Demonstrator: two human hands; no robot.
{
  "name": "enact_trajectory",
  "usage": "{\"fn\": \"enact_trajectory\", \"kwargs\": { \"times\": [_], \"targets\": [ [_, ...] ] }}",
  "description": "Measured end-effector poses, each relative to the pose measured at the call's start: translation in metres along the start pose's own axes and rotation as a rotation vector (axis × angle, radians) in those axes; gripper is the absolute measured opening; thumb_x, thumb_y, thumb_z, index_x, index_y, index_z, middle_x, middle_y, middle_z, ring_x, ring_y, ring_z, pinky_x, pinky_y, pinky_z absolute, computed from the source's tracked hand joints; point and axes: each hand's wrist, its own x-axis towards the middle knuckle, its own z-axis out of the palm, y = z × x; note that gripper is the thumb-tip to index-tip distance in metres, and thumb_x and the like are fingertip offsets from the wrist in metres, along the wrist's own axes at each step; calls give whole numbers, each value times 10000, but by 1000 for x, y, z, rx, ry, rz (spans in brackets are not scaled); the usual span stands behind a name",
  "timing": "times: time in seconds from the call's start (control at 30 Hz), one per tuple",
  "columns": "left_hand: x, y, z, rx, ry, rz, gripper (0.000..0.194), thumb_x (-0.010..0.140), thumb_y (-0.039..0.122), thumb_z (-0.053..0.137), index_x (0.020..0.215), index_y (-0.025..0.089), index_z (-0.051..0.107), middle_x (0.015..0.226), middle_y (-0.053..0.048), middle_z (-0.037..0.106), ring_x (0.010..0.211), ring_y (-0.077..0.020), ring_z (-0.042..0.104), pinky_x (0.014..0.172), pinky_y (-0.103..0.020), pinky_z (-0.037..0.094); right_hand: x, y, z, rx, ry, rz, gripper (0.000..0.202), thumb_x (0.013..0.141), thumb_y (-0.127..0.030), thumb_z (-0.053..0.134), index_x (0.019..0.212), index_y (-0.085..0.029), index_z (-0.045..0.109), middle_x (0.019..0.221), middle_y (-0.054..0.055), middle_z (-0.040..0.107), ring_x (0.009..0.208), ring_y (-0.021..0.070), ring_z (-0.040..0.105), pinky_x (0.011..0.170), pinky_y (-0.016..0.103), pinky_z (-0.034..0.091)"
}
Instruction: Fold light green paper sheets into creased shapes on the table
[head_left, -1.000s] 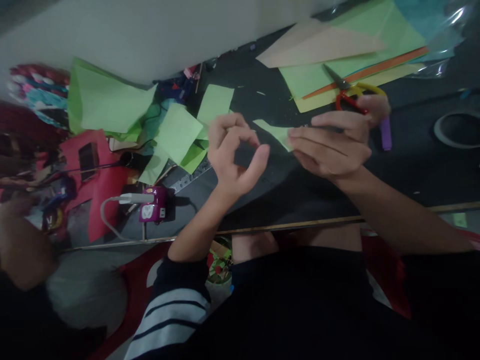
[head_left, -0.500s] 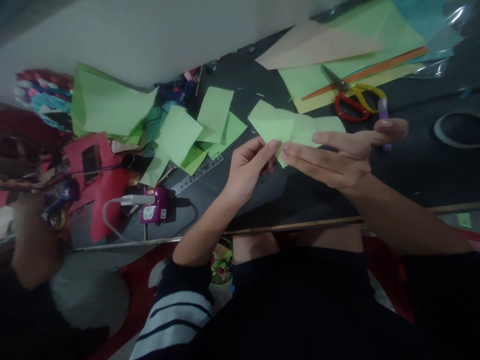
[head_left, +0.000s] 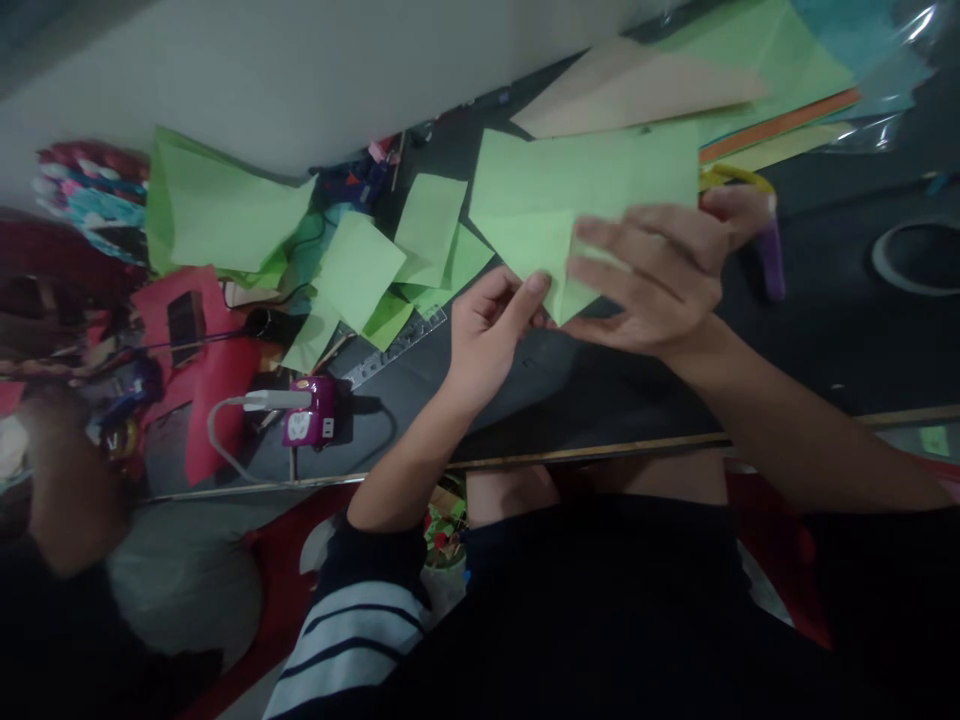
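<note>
A light green sheet of paper (head_left: 592, 170), partly folded, is raised over the dark table in front of me. My left hand (head_left: 487, 325) pinches its lower folded corner between thumb and fingers. My right hand (head_left: 656, 270) lies across the paper's right part with fingers spread and somewhat blurred; its thumb is near the bottom corner. Behind the right hand, the scissors' yellow handle (head_left: 754, 180) shows, while the rest of the scissors is hidden by paper and hand. A purple stick-shaped item (head_left: 771, 260) lies beside that handle.
Green paper pieces (head_left: 360, 270) lie left of my hands, near a clear ruler (head_left: 397, 345) and a purple plug adapter (head_left: 309, 410) with a cable. Coloured sheets (head_left: 637, 85) are at the back right, a roll of tape (head_left: 889, 265) at far right. Another person's arm (head_left: 71, 470) is at left.
The green paper has opened out into a larger sheet, its upper part now covering most of the scissors. My right hand has shifted slightly up and left with fingers spreading; the left still pinches.
</note>
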Motion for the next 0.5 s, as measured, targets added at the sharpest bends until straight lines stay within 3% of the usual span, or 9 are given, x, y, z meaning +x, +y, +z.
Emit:
{"fn": "enact_trajectory", "kwargs": {
  "times": [0.07,0.17,0.23,0.3,0.37,0.5],
  "targets": [
    [3,-3,-3,24,26,61,489,946,595,800,698,218,613,590,58,545,506,-67,498,483,-220,438,6,2,1,-125,107,10,886,783,-875,751,1522,-401,630,1553,75,680,1550,494,480,1320,711,247],
    [6,-8,-7,47,49,142,499,954,622,778,699,222,621,601,53,548,530,-75,513,499,-225,448,10,12,2,-228,249,-7,1105,820,-813,746,1717,-336,312,1709,158,488,1669,485,281,1319,645,288],
    [6,-11,-10,57,70,166,500,959,628,769,703,224,626,610,50,557,532,-75,508,496,-227,434,12,18,3,-263,351,-66,1189,858,-777,712,1734,-310,57,1721,209,433,1685,456,259,1328,621,278],
    [7,-12,-11,71,92,155,490,970,616,763,708,223,632,618,48,568,527,-74,494,493,-231,414,12,20,3,-279,421,-97,1225,867,-749,711,1694,-289,-66,1702,254,419,1688,432,268,1340,601,269],
    [7,-11,-13,101,112,118,473,982,590,761,711,222,636,621,46,577,529,-75,491,501,-237,401,11,16,2,-249,426,-70,1204,862,-715,729,1689,-305,-44,1714,247,395,1687,422,276,1354,586,257],
    [7,-11,-17,165,114,50,446,966,533,800,701,219,627,606,47,565,560,-89,505,525,-250,373,4,12,4,-88,284,19,1094,777,-648,798,1691,-334,284,1735,145,399,1674,467,264,1378,604,216]
  ]
}}
